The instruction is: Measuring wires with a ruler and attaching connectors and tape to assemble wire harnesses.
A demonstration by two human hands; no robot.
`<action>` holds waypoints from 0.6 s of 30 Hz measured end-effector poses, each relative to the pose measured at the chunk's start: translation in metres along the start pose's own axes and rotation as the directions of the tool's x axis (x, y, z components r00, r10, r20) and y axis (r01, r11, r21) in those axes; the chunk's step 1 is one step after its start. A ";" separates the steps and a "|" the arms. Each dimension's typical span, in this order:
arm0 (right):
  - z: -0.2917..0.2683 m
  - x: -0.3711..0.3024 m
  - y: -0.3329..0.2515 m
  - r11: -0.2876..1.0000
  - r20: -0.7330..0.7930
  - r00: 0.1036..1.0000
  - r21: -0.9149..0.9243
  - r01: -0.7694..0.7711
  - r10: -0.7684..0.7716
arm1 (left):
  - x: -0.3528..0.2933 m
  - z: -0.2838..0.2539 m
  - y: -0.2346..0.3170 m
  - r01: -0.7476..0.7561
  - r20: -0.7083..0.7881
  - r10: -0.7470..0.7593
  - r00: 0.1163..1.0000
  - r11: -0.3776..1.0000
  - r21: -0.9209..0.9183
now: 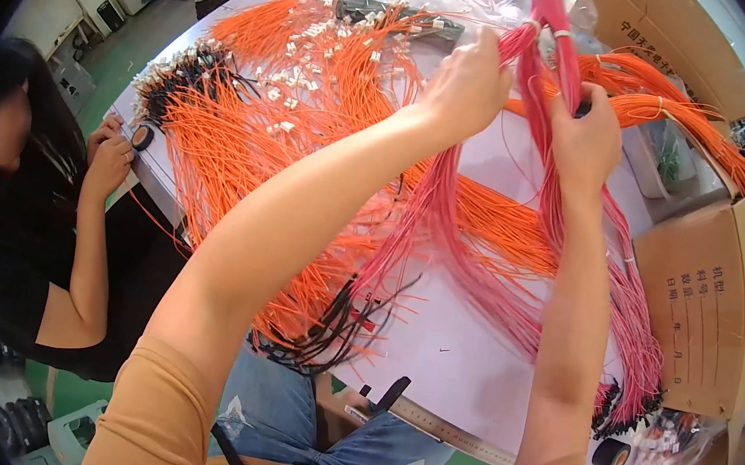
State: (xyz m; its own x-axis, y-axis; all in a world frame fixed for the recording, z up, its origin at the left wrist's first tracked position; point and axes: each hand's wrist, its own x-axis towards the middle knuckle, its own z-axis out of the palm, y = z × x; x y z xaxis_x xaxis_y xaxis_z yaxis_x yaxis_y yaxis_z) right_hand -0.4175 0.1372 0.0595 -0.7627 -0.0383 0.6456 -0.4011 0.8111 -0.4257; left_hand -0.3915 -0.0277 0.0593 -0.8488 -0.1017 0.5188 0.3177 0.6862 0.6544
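Both my arms reach across the table to a long bundle of pink wires (550, 19), folded over and tied near its top. My left hand (470, 83) is closed round one strand group at the upper left, and loose pink wires (439, 194) trail below it. My right hand (587, 139) grips the other part of the bundle, with a small dark object (582, 109) by its fingers that I cannot make out. More pink wires (627, 298) with black ends hang down at the right. Under my arms lie orange wires (498, 219).
Piles of orange wires (227, 138) with white connectors cover the left and far table. Cardboard boxes (700, 297) stand at the right. A black tape roll (611, 455) and a steel ruler (451, 432) lie at the near edge. Two people sit at the left and far side.
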 end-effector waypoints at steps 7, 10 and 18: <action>0.052 -0.015 0.038 0.943 0.104 0.962 -0.200 0.267 -0.251 | -0.004 0.046 -0.043 0.047 0.184 -0.074 0.980 0.988 0.146; 0.002 -0.036 0.030 0.957 0.096 0.952 0.063 0.285 -0.290 | -0.052 0.007 -0.029 -0.330 0.023 0.329 0.944 0.941 0.075; -0.161 -0.142 0.034 0.997 0.350 0.936 0.071 0.024 -0.047 | -0.237 -0.087 0.031 -0.552 0.612 0.511 0.603 0.822 -0.143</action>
State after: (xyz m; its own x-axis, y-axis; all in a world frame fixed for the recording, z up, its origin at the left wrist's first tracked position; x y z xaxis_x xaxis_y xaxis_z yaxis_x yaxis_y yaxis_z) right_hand -0.2415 0.2646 0.0555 -0.8723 -0.2780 0.4023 -0.4538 0.7668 -0.4540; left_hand -0.1442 -0.0452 0.0044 -0.6080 0.7307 0.3104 0.7898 0.5170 0.3300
